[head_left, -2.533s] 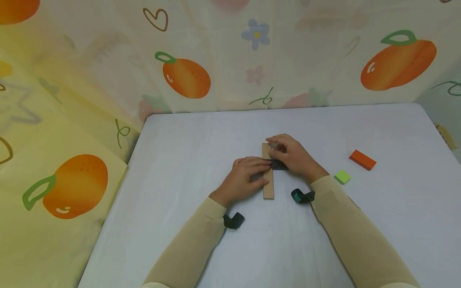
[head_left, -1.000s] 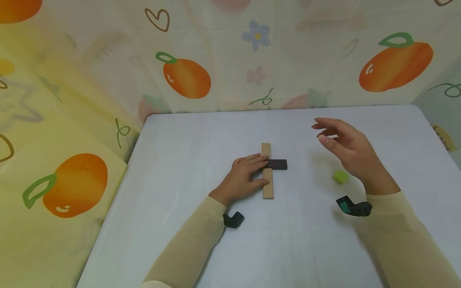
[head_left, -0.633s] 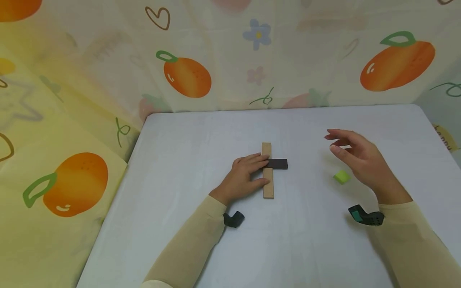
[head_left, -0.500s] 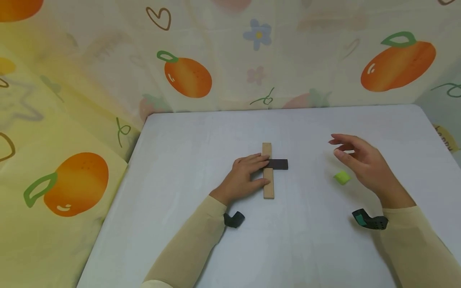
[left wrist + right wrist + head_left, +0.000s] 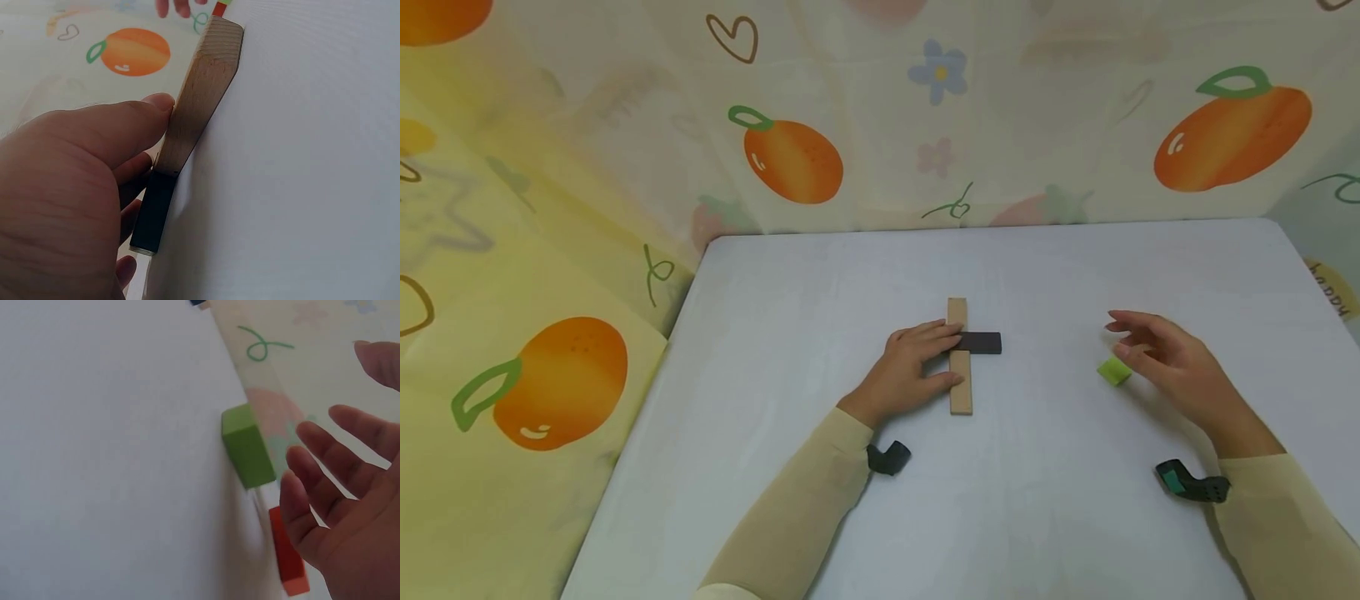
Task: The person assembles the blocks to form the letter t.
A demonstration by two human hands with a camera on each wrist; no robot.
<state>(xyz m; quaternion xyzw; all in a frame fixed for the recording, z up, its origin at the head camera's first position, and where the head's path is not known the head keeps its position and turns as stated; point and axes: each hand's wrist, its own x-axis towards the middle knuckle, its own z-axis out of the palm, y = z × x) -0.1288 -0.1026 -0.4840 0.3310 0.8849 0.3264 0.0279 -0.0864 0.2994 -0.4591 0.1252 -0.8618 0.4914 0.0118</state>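
Observation:
My left hand (image 5: 910, 375) rests its fingertips and thumb against a column of pieces on the table. A plain wooden block (image 5: 960, 396) lies nearest, a black block (image 5: 981, 342) sticks out to the right at mid-column, and another bare wooden piece (image 5: 957, 310) shows beyond. In the left wrist view the thumb touches the side of the wooden block (image 5: 206, 81), with the black block (image 5: 152, 215) behind it. My right hand (image 5: 1183, 371) hovers by a green block (image 5: 1114, 371), fingers loosely bent and holding nothing. A red block (image 5: 289, 556) lies near the green block (image 5: 247, 447) in the right wrist view; in the head view the hand hides it.
A white-covered table (image 5: 820, 292) lies beneath everything. Behind and to the left hangs a curtain (image 5: 865, 150) printed with oranges and flowers. Each wrist carries a dark camera mount, one at the left wrist (image 5: 889, 458) and one at the right wrist (image 5: 1191, 483).
My right hand has left the black block, swung away to the right, then come down and nearer toward the green block, covering the red one. My left hand has stayed on the pieces.

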